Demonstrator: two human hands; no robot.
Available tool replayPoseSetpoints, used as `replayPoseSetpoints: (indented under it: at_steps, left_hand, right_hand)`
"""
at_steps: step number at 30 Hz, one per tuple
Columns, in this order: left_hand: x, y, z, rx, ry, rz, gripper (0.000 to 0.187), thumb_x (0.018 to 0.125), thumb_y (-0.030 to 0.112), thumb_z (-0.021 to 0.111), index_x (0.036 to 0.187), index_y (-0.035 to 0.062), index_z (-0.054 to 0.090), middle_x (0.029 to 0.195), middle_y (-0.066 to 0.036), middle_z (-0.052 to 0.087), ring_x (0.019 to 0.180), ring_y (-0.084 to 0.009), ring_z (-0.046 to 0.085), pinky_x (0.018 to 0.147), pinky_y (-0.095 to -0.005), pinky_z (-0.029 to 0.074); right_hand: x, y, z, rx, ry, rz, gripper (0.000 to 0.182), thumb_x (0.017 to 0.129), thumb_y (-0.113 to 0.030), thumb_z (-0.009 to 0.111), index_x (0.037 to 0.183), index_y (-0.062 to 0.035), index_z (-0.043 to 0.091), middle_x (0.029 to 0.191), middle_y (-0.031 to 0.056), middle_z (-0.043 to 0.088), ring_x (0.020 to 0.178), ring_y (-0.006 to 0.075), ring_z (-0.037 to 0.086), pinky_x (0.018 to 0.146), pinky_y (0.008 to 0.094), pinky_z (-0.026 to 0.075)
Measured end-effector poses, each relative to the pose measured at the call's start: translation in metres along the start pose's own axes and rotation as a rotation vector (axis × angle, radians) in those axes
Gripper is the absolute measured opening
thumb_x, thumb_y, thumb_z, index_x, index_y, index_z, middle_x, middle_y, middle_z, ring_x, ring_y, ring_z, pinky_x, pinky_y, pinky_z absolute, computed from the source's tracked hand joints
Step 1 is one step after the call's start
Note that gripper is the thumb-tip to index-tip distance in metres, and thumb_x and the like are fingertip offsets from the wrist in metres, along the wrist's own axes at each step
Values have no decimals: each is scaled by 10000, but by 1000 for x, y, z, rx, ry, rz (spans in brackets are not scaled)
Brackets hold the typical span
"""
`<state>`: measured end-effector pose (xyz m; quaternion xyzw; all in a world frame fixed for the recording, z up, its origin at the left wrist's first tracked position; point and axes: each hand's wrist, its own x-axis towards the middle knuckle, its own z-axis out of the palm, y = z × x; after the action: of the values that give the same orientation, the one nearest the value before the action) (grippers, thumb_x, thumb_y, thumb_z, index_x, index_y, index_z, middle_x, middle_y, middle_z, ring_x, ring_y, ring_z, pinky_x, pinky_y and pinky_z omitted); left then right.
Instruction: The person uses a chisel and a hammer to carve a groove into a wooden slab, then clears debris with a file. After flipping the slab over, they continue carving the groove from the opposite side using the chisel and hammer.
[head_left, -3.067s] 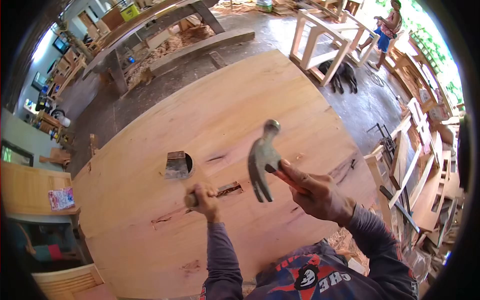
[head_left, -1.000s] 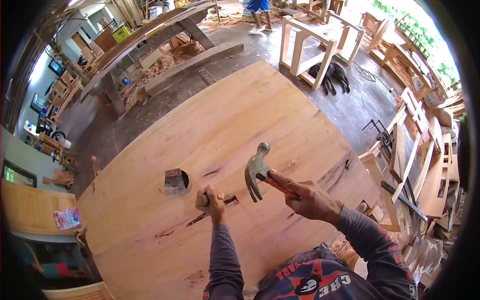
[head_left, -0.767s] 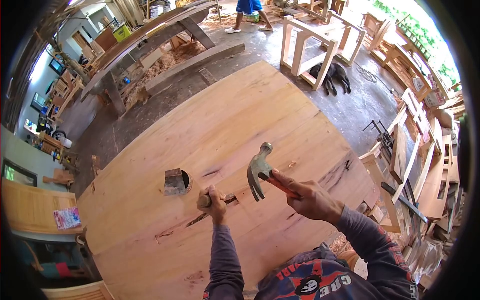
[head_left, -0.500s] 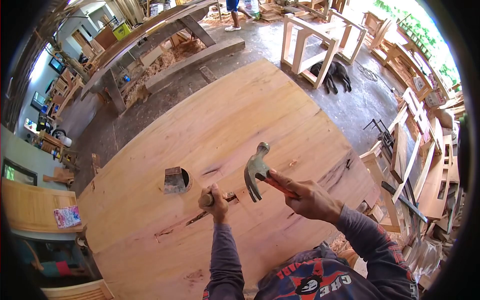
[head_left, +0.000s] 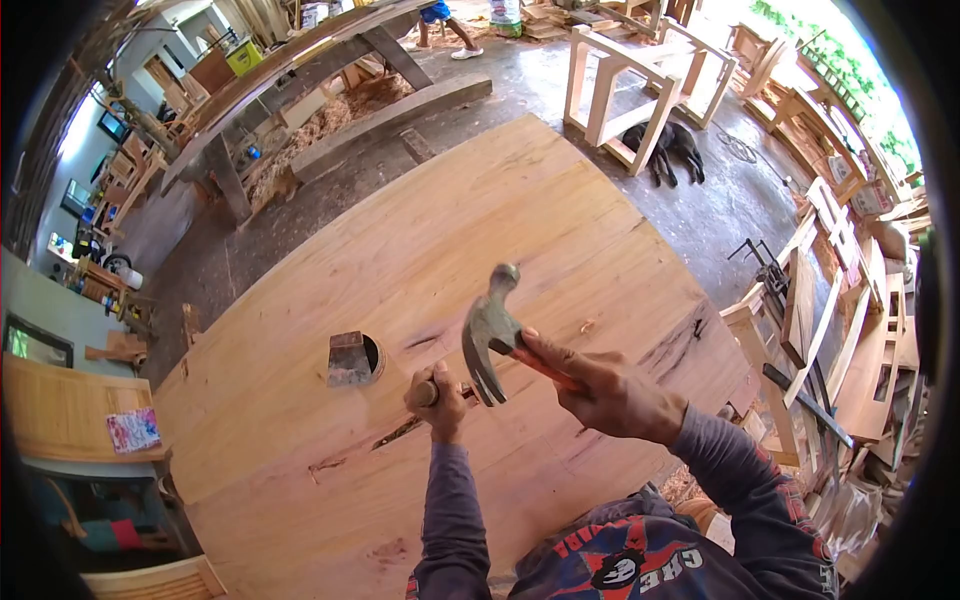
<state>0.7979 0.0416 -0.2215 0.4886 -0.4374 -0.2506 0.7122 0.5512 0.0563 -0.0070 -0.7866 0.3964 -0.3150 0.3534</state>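
Observation:
My left hand (head_left: 445,408) is closed around the handle of a chisel (head_left: 426,394), its round butt end facing up. The lower part of the chisel is mostly hidden by the hand, beside a dark slot (head_left: 468,391) in the wooden slab (head_left: 480,210). In my right hand (head_left: 620,398) is a claw hammer (head_left: 492,325), gripped by its reddish handle. The hammer head is above the slab, just right of my left hand, with its claw pointing toward me. A long dark crack (head_left: 398,433) runs through the wood below my left hand.
A round container (head_left: 374,358) with a flat, dark blade-like piece (head_left: 347,360) across it stands on the slab. Beyond lie wooden frames (head_left: 610,95), a black dog (head_left: 665,150) on the floor and a walking person's legs (head_left: 462,38). Lumber and clamps (head_left: 765,262) crowd the right.
The hammer and my right hand have moved left, closer to my left hand. My left hand has shifted slightly, still holding the chisel. The person in the background has stepped.

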Motion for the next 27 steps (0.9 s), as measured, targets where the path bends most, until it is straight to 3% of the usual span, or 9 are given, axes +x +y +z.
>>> replayPoseSetpoints:
  at_steps: [4, 8, 11, 12, 14, 17, 20, 25, 27]
  left_hand:
    - [-3, -22, -4, 17, -27, 24, 217, 985, 94, 656, 839, 59, 498, 695, -44, 562, 556, -107, 532, 480, -285, 455]
    - [-16, -50, -10, 232, -30, -5, 176, 990, 186, 643, 882, 64, 578, 872, -58, 615, 754, -160, 611, 622, -324, 505]
    - [2, 2, 10, 477, -25, 33, 293, 989, 337, 641, 849, 80, 664, 761, -30, 608, 719, -174, 595, 642, -378, 475]
    - [12, 16, 11, 430, -61, 194, 271, 986, 315, 641, 858, 79, 669, 766, -31, 617, 719, -173, 606, 639, -378, 476]
    - [26, 18, 15, 320, -49, 369, 250, 973, 266, 651, 808, 80, 617, 725, -30, 604, 646, -165, 584, 590, -361, 461]
    - [19, -22, -16, 9, 146, -21, 396, 941, 182, 679, 634, 89, 445, 586, -22, 537, 428, -146, 487, 450, -310, 413]
    - [49, -21, -54, -412, 449, -359, 419, 931, 168, 704, 616, 122, 432, 521, -10, 458, 391, -122, 432, 405, -317, 397]
    - [31, 28, -22, -354, 283, -139, 318, 947, 109, 642, 695, 105, 448, 512, -7, 433, 386, -116, 402, 387, -318, 374]
    - [29, 24, -16, -307, 232, -104, 297, 959, 98, 631, 719, 98, 455, 515, -9, 437, 390, -114, 404, 392, -322, 384]
  right_hand:
    - [31, -34, -15, -60, 89, -280, 785, 829, 85, 644, 1558, -103, 423, 1004, 183, 717, 654, 332, 663, 605, 408, 524]
    - [40, -62, -12, -121, 136, -506, 841, 800, 81, 660, 1573, -117, 395, 694, 82, 516, 510, 274, 490, 515, 406, 445]
    - [23, 11, 48, -212, -318, -130, 890, 811, 69, 596, 1609, -219, 325, 713, 149, 571, 546, 327, 537, 559, 446, 460]
    - [23, 30, 58, -331, -426, 21, 906, 814, 71, 571, 1616, -256, 304, 712, 176, 579, 563, 347, 551, 581, 460, 467]
    - [31, 59, 56, -227, -263, -84, 901, 812, 73, 557, 1612, -264, 313, 716, 184, 591, 588, 359, 573, 600, 471, 475]
    - [20, 43, 49, -98, -187, -33, 848, 830, 58, 538, 1603, -224, 333, 799, 185, 658, 634, 373, 606, 624, 475, 481]
    - [4, 28, 21, 34, -81, -7, 808, 851, 40, 546, 1594, -209, 352, 851, 218, 669, 637, 380, 606, 623, 459, 481]
    - [-10, 14, -2, -14, -18, 298, 737, 861, -14, 586, 1559, -179, 414, 789, 281, 587, 606, 395, 574, 612, 409, 490]
    - [-11, 15, 0, 7, -47, 278, 774, 863, 13, 550, 1584, -202, 363, 990, 267, 650, 685, 414, 614, 671, 421, 508]
